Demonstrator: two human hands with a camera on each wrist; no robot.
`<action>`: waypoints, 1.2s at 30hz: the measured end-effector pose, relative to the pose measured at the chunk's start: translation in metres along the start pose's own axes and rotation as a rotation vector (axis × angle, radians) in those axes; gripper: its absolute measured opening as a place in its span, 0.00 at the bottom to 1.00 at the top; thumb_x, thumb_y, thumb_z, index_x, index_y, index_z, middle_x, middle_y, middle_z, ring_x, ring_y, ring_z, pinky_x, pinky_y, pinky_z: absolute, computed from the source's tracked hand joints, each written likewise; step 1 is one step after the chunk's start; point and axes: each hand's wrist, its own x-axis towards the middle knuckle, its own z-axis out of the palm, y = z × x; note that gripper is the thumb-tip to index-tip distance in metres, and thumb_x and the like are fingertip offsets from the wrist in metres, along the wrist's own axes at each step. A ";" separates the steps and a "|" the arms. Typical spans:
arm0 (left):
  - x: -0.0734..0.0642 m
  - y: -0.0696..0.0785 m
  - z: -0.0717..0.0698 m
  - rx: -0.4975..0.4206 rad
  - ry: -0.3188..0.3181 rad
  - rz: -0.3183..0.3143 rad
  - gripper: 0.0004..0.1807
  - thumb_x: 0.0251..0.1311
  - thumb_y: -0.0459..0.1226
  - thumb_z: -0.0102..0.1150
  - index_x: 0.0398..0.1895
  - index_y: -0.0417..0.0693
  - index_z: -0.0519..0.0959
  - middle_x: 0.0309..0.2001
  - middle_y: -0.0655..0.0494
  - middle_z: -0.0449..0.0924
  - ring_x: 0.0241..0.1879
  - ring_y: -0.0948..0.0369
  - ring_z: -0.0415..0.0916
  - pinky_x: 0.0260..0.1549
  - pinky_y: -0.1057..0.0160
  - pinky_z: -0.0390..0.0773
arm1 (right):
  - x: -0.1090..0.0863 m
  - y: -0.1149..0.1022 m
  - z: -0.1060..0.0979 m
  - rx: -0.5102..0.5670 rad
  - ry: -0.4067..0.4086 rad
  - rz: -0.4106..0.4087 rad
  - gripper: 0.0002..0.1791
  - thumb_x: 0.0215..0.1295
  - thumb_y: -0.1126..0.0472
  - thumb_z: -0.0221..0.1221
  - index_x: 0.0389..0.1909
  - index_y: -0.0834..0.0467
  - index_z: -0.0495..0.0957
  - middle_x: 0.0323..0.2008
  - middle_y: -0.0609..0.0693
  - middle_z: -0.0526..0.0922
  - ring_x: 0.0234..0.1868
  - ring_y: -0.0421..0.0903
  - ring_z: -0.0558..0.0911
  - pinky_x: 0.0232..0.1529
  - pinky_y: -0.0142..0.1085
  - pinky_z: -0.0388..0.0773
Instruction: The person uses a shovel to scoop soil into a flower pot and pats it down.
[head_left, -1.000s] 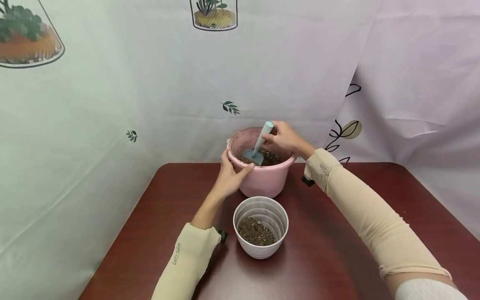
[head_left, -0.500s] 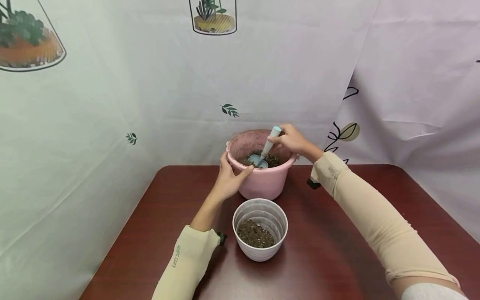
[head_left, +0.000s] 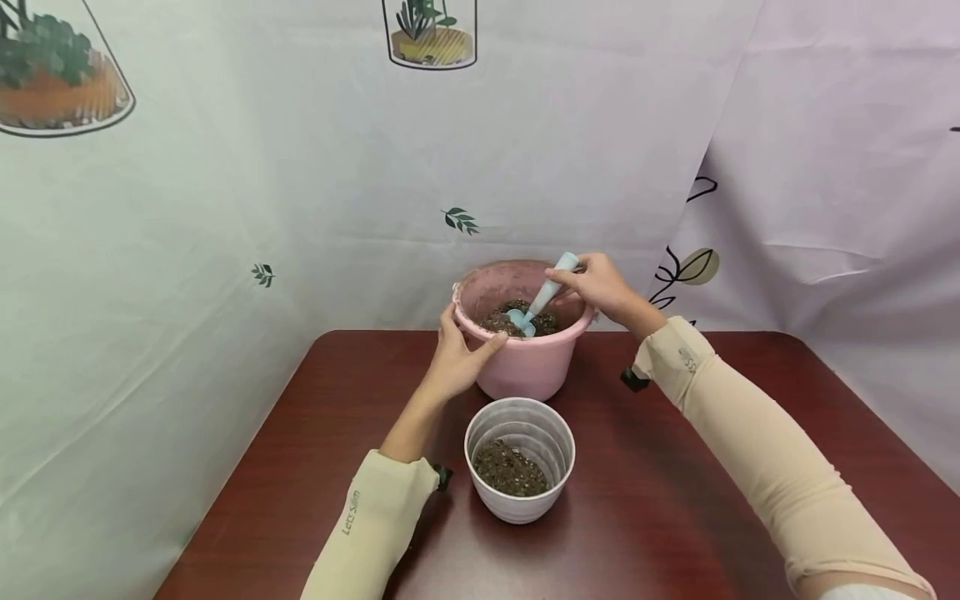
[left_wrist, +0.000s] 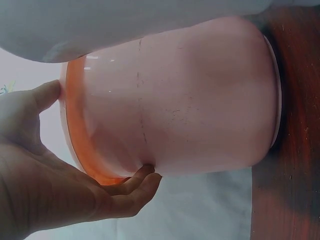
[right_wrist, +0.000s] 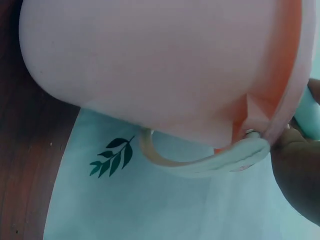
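Note:
A pink bucket [head_left: 525, 371] with dark soil in it stands at the back of the table. My left hand [head_left: 454, 362] holds its rim at the left; in the left wrist view, the thumb is at the rim and the fingers [left_wrist: 142, 187] lie along the outer wall. My right hand [head_left: 606, 289] grips the pale blue handle of a garden trowel [head_left: 553, 287], tilted to the right, its blade partly sunk in the soil. In the right wrist view the bucket's wall hides most of that hand. In front stands a white ribbed pot [head_left: 517, 507] with some soil [head_left: 512, 468] on its bottom.
The dark red wooden table [head_left: 637, 508] ends in rounded back corners. A white printed cloth [head_left: 337, 208] hangs right behind it and along its sides. The bucket's carrying handle [right_wrist: 215, 162] hangs down its outer side.
My right hand has moved right and tipped the trowel's handle further to the right, while the blade has gone deeper into the soil. The left hand, bucket and pot have stayed put.

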 end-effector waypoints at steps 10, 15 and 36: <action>0.000 -0.003 0.000 0.020 -0.003 -0.010 0.54 0.60 0.45 0.68 0.76 0.37 0.40 0.73 0.31 0.45 0.74 0.44 0.46 0.70 0.48 0.53 | -0.012 0.002 -0.007 0.104 0.114 0.075 0.17 0.69 0.59 0.61 0.44 0.71 0.74 0.26 0.52 0.84 0.26 0.46 0.87 0.37 0.39 0.84; 0.001 -0.003 0.000 0.026 -0.002 0.000 0.55 0.60 0.45 0.68 0.76 0.37 0.39 0.73 0.32 0.46 0.74 0.44 0.46 0.70 0.48 0.53 | -0.018 0.006 -0.012 0.213 0.166 0.084 0.18 0.69 0.58 0.61 0.46 0.71 0.73 0.28 0.53 0.84 0.25 0.45 0.87 0.37 0.38 0.83; 0.001 0.000 -0.002 0.108 -0.002 -0.057 0.58 0.58 0.52 0.68 0.78 0.41 0.39 0.70 0.30 0.47 0.71 0.42 0.50 0.68 0.44 0.56 | -0.026 0.016 -0.021 0.390 0.206 -0.003 0.19 0.69 0.58 0.61 0.46 0.72 0.72 0.24 0.53 0.86 0.25 0.45 0.87 0.32 0.33 0.83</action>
